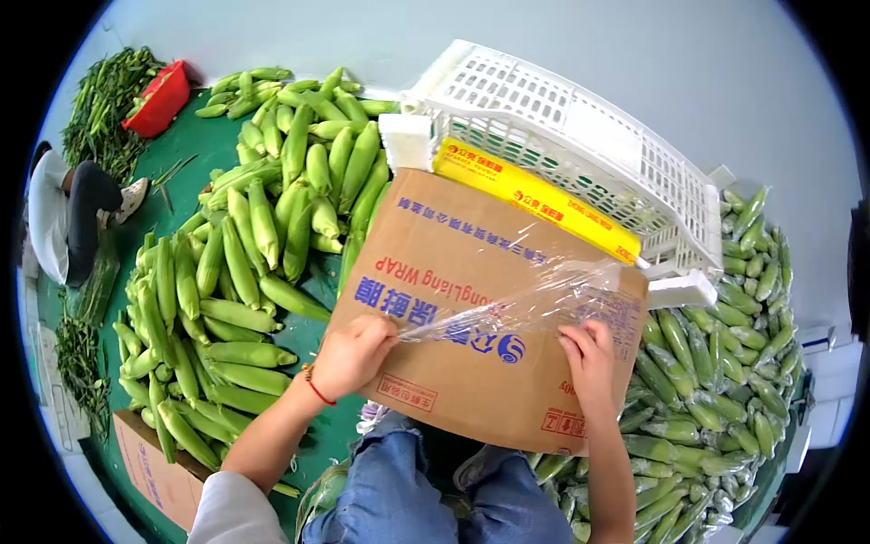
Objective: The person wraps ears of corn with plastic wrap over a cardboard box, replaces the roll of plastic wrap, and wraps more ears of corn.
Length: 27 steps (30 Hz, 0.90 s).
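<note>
A sheet of clear cling film (535,295) is stretched across a brown cardboard box (435,272) with blue and red print. My left hand (360,355), a red cord at its wrist, pinches the film's left end above the box. On the right, my right hand (589,349) has its fingers closed at the film's near edge. Along the far edge of the box lies a yellow cling film carton (535,199), and the film trails back toward it. The fingertips are partly hidden by the hands.
Unwrapped green corn ears (245,272) are heaped on the left; film-wrapped ears (716,363) are piled on the right. A white plastic crate (571,127) stands behind the box. A red basin (161,100), husks (107,104) and another person (72,208) are at far left.
</note>
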Available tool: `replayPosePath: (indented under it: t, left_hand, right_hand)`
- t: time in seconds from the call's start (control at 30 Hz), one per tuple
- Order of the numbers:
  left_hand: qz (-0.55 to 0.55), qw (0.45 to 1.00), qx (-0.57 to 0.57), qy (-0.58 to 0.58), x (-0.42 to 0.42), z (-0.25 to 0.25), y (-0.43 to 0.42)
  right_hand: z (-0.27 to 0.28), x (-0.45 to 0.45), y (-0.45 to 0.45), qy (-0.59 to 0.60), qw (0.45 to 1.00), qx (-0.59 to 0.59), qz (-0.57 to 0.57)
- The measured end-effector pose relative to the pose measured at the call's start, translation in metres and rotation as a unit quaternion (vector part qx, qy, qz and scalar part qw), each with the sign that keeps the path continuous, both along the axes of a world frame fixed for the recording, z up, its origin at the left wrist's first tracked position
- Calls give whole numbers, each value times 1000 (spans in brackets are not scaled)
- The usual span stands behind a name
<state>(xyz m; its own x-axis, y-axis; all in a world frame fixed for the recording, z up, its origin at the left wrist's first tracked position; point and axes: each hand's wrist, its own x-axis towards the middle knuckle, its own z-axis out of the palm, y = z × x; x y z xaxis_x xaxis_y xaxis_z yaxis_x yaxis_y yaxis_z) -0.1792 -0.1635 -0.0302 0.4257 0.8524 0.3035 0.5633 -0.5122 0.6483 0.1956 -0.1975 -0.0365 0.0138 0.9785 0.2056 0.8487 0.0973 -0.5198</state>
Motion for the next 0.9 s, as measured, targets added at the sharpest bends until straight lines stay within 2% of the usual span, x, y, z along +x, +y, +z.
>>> replayPosePath:
  t: [0.17,0.27,0.37,0.47,0.57,0.6,0.63,0.67,0.7,0.73,0.77,0.83,0.9]
  left_hand:
    - [18,997,-71,-23,1,17,21]
    - [16,992,-93,-87,5,22,38]
    - [21,990,-97,-97,7,36,52]
    - [20,981,-144,-129,5,52,62]
    - [10,991,-91,-102,5,56,64]
    - [18,999,-12,-46,2,55,60]
    - [-5,999,50,-19,-2,54,55]
    - [-27,994,108,10,-7,53,47]
    - [-49,975,201,77,-15,47,35]
    - [-107,968,190,124,-28,38,17]
    - [-176,963,187,85,-32,34,-4]
    - [-172,966,154,120,-45,4,-61]
    - [-154,977,76,127,-60,-25,-108]
  right_hand:
    - [3,1,27,-45,994,89,53]
    - [-2,16,27,71,997,36,-2]
    - [16,14,27,135,990,-3,27]
    - [6,26,32,11,996,62,68]
    - [9,27,26,111,992,35,40]
    - [20,26,10,216,975,-51,-23]
    - [37,26,-15,316,935,-141,-84]
    - [53,35,-39,275,951,-140,-37]
    - [53,48,-69,249,951,-175,-49]
    - [58,48,-97,239,948,-197,-77]
    - [50,49,-123,284,925,-233,-99]
    - [39,46,-155,174,941,-284,-52]
    - [41,27,-162,138,949,-284,11]
